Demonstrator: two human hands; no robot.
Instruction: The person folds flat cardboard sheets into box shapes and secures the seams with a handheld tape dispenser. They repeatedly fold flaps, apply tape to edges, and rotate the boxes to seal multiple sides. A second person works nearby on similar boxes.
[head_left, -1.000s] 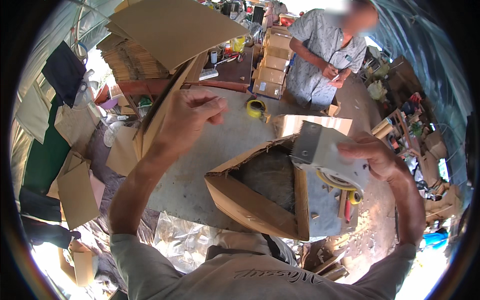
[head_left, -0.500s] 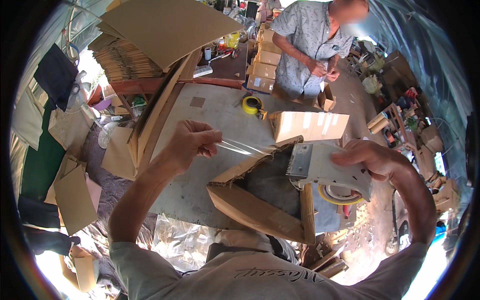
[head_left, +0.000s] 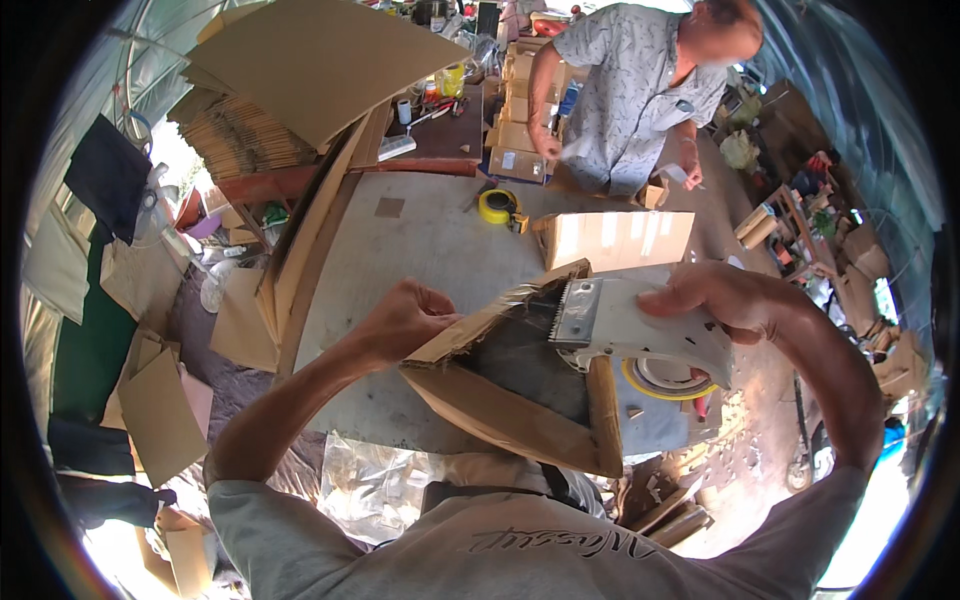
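A cardboard box frame (head_left: 510,415), folded into an open triangular shape, stands on the grey table with its near wall toward me. My right hand (head_left: 710,305) grips a pale tape dispenser (head_left: 625,315) over the frame's right side; its toothed metal blade faces left. A yellow-rimmed tape roll (head_left: 632,375) shows under it. At the frame's far left wall is my left hand (head_left: 405,322), its fingers curled closed at the cardboard edge. Their tips are partly hidden, so what they pinch does not show. Shiny clear tape (head_left: 515,297) lies along that wall's top.
Beyond the frame lie a cardboard box (head_left: 620,240) with white marks and a yellow tape roll (head_left: 497,206). A co-worker (head_left: 635,100) stands at the far side. Tall cardboard sheets (head_left: 325,220) lean along the table's left edge, near a stack of flat cardboard (head_left: 240,125).
My left hand has come down and right, from holding a stretched tape strip in the air to the frame's far left wall. The dispenser has shifted slightly left. The co-worker's hands have moved apart.
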